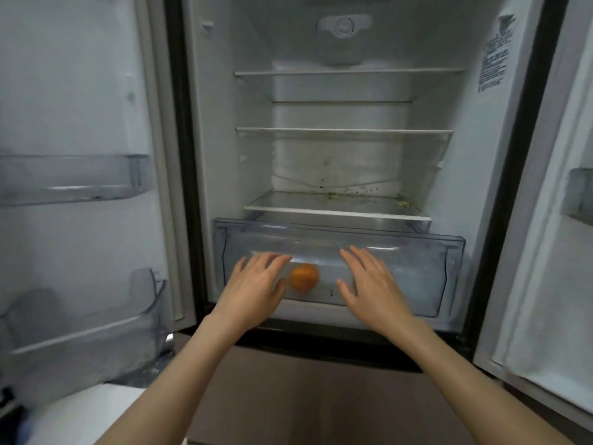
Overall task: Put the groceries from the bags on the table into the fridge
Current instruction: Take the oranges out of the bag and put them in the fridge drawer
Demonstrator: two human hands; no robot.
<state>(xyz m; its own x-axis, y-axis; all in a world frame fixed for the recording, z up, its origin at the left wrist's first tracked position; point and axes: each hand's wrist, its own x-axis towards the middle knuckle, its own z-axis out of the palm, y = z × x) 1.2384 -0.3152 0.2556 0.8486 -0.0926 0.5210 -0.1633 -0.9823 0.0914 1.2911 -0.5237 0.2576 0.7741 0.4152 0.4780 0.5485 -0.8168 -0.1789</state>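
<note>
Both hands, left hand and right hand, spread flat on the drawer. Pushing hard could roll the orange inside the drawer.

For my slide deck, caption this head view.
Both open hands, left and right, at the fridge's clear drawer with an orange inside.

Fridge interior: smooth white plastic lining with a dull sheen; three shelves of clear glass edged in white plastic trim, the lowest speckled with dark and yellowish crumbs. Crisper drawer: transparent, glossy plastic with a faint blue tint, through which an orange fruit with matt skin shows. Door bins: clear, shiny plastic on white door liners.
</note>
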